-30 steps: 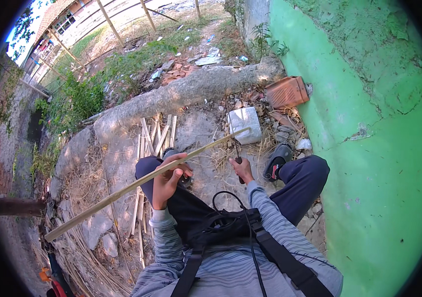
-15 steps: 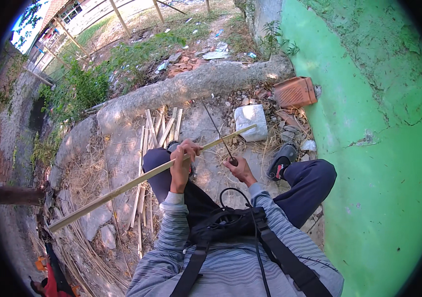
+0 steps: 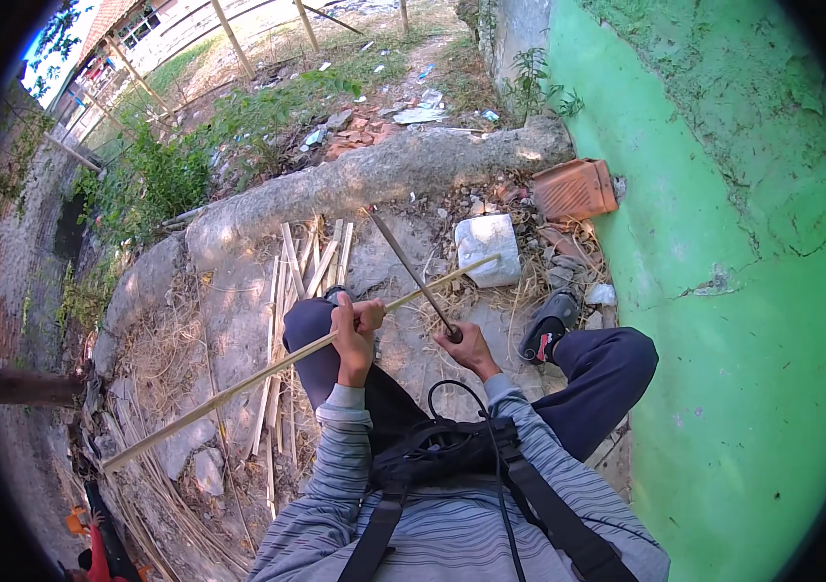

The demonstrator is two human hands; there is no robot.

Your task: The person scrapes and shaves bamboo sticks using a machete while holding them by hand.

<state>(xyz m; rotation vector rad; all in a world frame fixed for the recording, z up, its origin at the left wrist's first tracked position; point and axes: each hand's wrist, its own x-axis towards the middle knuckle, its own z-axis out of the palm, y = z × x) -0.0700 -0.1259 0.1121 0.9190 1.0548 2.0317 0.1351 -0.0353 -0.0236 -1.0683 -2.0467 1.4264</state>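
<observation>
My left hand [image 3: 356,335] is closed around a long, pale bamboo strip [image 3: 214,404], which slants from the lower left up to the white block. Gripped in my right hand [image 3: 473,349] is the dark handle of a long-bladed knife [image 3: 408,269]. Its blade points up and to the left, passing across the strip just right of my left hand; whether the two touch, I cannot tell. Both hands are between my bent knees. Several more split bamboo strips [image 3: 289,281] lie on the ground beyond and beside my left knee.
A white block [image 3: 489,249] and an orange hollow brick [image 3: 575,189] stand ahead on the right. A green wall [image 3: 723,407] rises close on my right. A low rough concrete ledge [image 3: 365,179] runs across the front. Another person in red [image 3: 99,555] is at the far lower left.
The knife has turned in my right hand, so its blade shows broader and tilts further left. The bamboo strip has rolled and looks narrower, and my left hand's fingers have shifted on it.
</observation>
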